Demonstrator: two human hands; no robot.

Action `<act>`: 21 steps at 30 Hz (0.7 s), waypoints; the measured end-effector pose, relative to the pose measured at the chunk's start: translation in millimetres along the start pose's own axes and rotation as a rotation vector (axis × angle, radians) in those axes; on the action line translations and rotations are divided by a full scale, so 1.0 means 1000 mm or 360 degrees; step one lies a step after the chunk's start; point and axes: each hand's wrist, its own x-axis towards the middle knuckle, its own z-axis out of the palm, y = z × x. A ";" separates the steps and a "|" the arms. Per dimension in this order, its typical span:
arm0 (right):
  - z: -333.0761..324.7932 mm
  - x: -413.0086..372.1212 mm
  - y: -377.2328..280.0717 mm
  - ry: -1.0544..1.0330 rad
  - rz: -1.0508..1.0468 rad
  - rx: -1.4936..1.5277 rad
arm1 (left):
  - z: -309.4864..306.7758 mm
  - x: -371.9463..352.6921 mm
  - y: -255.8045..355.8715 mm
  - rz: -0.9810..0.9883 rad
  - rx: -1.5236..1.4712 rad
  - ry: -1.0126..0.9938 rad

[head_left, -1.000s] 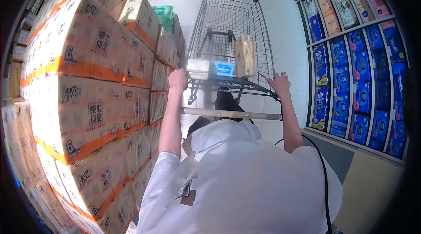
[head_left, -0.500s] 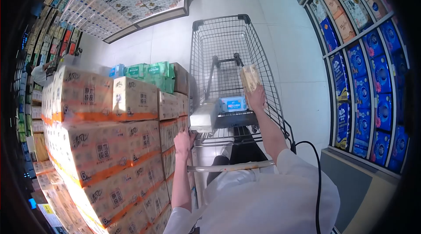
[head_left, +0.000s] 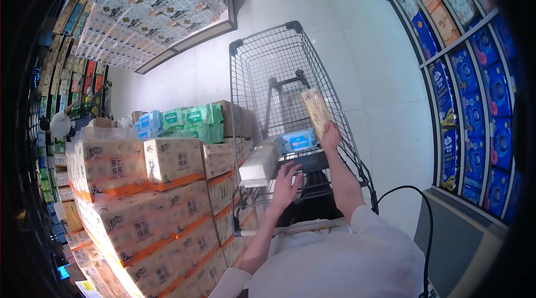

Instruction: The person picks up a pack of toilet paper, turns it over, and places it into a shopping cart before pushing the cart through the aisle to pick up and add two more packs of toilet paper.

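Observation:
Inside the wire shopping cart [head_left: 263,35], my right hand [head_left: 331,135] grips the near end of a long beige tissue pack [head_left: 316,108]. The pack lies lengthwise along the cart's right side. My left hand [head_left: 286,185] hovers over the near part of the cart with its fingers spread, holding nothing. Just beyond its fingertips are a white boxy pack [head_left: 260,165] on the left and a dark flat surface [head_left: 310,160]. A blue wipes pack [head_left: 299,140] rests between the white pack and the beige one. The cart's handle [head_left: 312,224] crosses in front of my body.
Stacked tissue cartons [head_left: 139,214] stand close on the left, topped by green packs [head_left: 192,122] and blue packs [head_left: 148,123]. A pallet of wrapped packs [head_left: 162,8] is ahead left. Shelves of blue packs [head_left: 468,114] line the right. Another person [head_left: 60,124] is far left.
My left hand has left the cart's left side by the cartons and moved right and forward over the cart. My right hand still holds the tissue pack. The view has turned slightly.

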 end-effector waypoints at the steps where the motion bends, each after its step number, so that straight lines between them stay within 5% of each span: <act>1: -0.001 0.002 -0.004 -0.0006 -0.0006 0.0025 | 0.001 0.002 0.001 0.0009 0.0029 -0.0032; 7: -0.020 0.003 -0.044 -0.0127 -0.0120 0.0138 | 0.000 -0.003 -0.020 -0.0027 -0.0237 -0.0028; 10: -0.054 0.001 -0.076 -0.0164 -0.0204 0.0061 | -0.004 -0.003 -0.018 -0.0341 -0.0595 -0.0062; 16: -0.181 -0.052 -0.172 -0.0146 -0.0544 0.0320 | -0.001 0.008 -0.037 -0.0505 -0.1219 0.0309; 21: -0.308 -0.135 -0.249 -0.0278 -0.0627 0.0834 | -0.069 0.012 -0.010 -0.0525 -0.1839 0.0184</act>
